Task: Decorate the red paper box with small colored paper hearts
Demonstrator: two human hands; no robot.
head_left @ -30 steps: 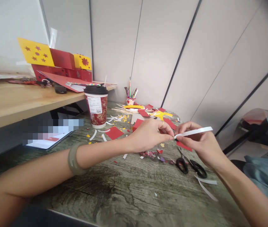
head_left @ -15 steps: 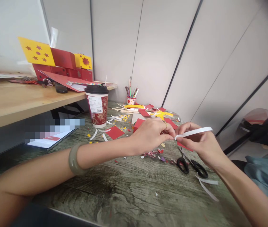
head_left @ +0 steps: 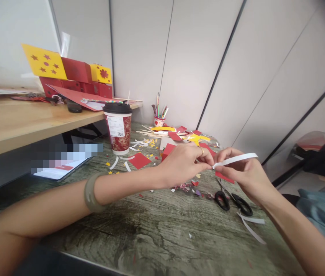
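Note:
A narrow white paper strip (head_left: pixel 239 158) is pinched between my two hands above the table. My left hand (head_left: pixel 187 164), with a ring on one finger, grips its near end between thumb and fingertips. The fingers of my right hand (head_left: pixel 238 167) close on the strip just beside that end, and its free length points right. Below my right hand lie black-handled scissors (head_left: pixel 233 202), their blades partly hidden. Two cut white strips (head_left: pixel 251 226) rest by the handles. Red paper pieces (head_left: pixel 224 177) show behind and under my hands.
A lidded paper cup (head_left: pixel 118 132) stands left of centre, near a tablet (head_left: pixel 61 168). Behind are wooden sticks (head_left: pixel 156 133), paper scraps and a pen holder (head_left: pixel 159 122). A raised wooden shelf (head_left: pixel 30 119) with red and yellow boxes (head_left: pixel 76 73) overhangs the left side.
Almost nothing differs. Both hands keep their pinch on the white strip, and the view has shifted very slightly.

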